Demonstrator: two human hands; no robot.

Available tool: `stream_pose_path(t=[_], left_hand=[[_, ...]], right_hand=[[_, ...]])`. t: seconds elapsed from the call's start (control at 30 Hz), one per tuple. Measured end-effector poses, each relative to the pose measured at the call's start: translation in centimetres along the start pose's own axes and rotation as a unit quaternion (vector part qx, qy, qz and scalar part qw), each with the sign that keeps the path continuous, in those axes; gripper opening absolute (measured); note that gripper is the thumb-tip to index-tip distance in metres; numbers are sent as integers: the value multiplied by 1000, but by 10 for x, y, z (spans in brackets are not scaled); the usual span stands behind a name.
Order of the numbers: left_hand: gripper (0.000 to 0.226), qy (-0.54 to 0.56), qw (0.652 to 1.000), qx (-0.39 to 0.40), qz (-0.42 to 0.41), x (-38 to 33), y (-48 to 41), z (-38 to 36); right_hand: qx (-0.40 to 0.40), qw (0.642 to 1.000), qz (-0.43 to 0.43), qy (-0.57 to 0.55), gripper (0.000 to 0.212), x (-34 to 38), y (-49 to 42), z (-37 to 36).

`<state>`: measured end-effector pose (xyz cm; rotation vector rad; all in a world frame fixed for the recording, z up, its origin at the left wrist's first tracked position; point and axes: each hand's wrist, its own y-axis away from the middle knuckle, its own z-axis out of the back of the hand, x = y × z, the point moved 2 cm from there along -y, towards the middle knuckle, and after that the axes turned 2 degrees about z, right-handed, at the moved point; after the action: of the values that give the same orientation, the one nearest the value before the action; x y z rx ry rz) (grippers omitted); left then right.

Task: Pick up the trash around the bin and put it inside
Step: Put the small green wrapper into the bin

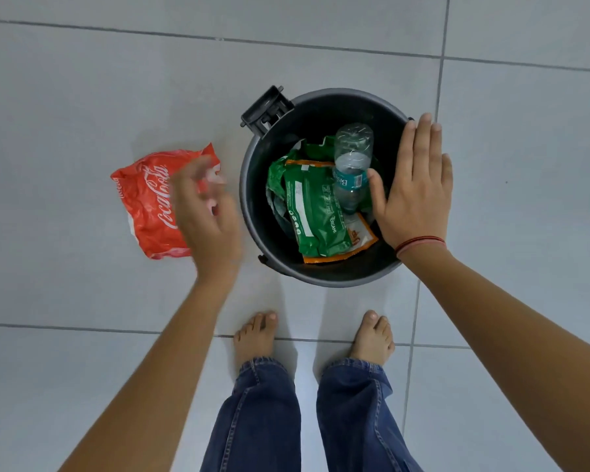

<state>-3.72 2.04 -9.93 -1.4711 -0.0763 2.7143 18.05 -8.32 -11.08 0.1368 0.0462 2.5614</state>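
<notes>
Bin [252, 185]: a dark round bin is standing upright on the pale tiled floor [82, 97], with a hinge-like bracket at its upper left rim. I am using it as the landmark for all places.

Inside the bin: a clear plastic bottle [353, 155] with a blue-green label is lying in it, next to a green wrapper [312, 212] that is covering part of an orange-edged packet [361, 238].

Red wrapper [150, 206]: a crumpled red Coca-Cola wrapper is lying flat on the floor just beside the bin, on its left side. It is outside the bin and not touching the rim.

Left hand [205, 212]: it is hanging between the red wrapper and the bin's left wall, and from this view it is overlapping the wrapper's right edge. The picture is blurring it. The fingers are looking loosely spread and are not closing on anything; whether the fingertips are touching the wrapper, I cannot tell.

Right hand [413, 185]: it is lying flat and open over the right rim of the bin, palm down, fingers straight and together, grasping nothing. The thumb is pointing toward the bottle. A red thread [419, 243] is circling the wrist.

Feet [256, 338]: two bare feet are standing on the floor just below the bin, with blue jeans [263, 420] above them.
</notes>
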Motion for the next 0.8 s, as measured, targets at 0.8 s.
stream_pose_path(t=[0.8], left_hand=[[114, -71, 944, 299, 123, -50, 33, 40]], right_hand=[[-1, 1000, -4, -14, 65, 1, 0, -1]])
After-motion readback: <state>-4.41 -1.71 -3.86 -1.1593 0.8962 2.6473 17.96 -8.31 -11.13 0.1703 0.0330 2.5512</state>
